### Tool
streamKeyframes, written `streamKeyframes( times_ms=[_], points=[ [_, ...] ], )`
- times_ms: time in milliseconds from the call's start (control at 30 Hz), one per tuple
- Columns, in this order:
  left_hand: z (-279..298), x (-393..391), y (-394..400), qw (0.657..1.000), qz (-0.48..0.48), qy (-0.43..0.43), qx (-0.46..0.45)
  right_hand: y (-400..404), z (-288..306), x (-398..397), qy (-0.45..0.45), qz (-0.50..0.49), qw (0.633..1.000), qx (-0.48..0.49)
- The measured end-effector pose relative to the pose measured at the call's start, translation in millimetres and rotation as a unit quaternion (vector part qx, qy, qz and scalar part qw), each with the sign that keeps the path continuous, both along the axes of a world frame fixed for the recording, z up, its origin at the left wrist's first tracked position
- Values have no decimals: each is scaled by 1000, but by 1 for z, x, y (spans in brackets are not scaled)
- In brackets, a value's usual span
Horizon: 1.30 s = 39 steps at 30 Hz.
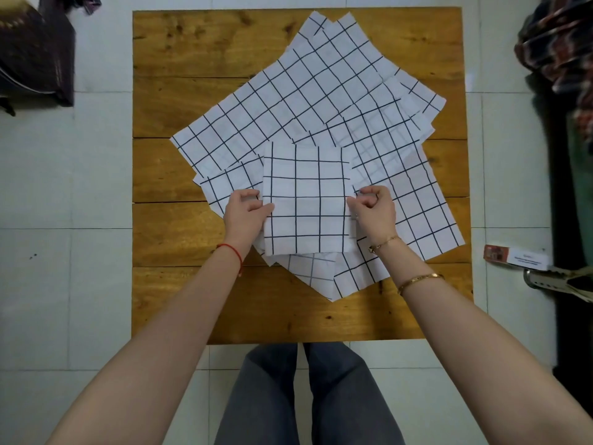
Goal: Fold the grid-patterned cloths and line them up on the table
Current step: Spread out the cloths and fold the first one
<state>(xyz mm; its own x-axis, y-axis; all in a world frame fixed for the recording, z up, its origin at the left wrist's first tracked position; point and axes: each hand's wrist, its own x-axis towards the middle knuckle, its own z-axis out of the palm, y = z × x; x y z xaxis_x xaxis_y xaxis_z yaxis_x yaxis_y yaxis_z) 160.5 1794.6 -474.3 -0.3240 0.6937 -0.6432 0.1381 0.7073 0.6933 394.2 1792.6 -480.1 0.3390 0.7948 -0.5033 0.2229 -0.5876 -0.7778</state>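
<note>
A square wooden table (192,284) stands on pale floor tiles and fills the middle of the view. Spread over the table's far and right parts lies a loose pile of unfolded grid-patterned cloths (305,91), white with dark lines, overlapping at odd angles; how many sheets make it up cannot be told. The topmost big sheet runs diagonally from the table's left-middle toward its far right corner.

On top of that pile, near the table's centre and toward the person, sits a folded cloth (306,197), a neat upright rectangle (its grid lines run square to the table edges, unlike the sheets under it).

The left hand (245,213) pinches the folded cloth's left edge, thumb lying on the top face and fingers curled beneath. The right hand (373,208) grips the right edge with its fingers bunched in a loose fist around the fabric. Both hands lie level with each other, roughly at the cloth's mid-height. A red string circles the left wrist; gold bracelets circle the right forearm.
</note>
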Motion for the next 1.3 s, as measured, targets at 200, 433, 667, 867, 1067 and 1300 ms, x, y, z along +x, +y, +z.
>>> streamKeyframes(
  times_ms=[200, 433, 667, 867, 1067, 1300],
  points=[
    [18, -9, 1, 989, -84, 13, 122, 6, 14, 2, 34, 18, 994, 107],
    [40, -15, 8, 931, -199, 209, 224, 11, 34, 7, -117, 137, 970, 163],
    [59, -16, 10, 965, -174, 49, 190, 15, 44, 16, -65, 112, 973, 189],
    [44, -10, 15, 986, -103, -38, 126, 20, 34, 10, 0, 58, 992, 113],
    [13, 1, 6, 992, -104, 22, 73, 21, 8, 4, -44, 47, 998, 28],
    [0, 5, -8, 898, -340, 225, 163, 22, -4, -6, -256, 170, 948, 82]
  ],
)
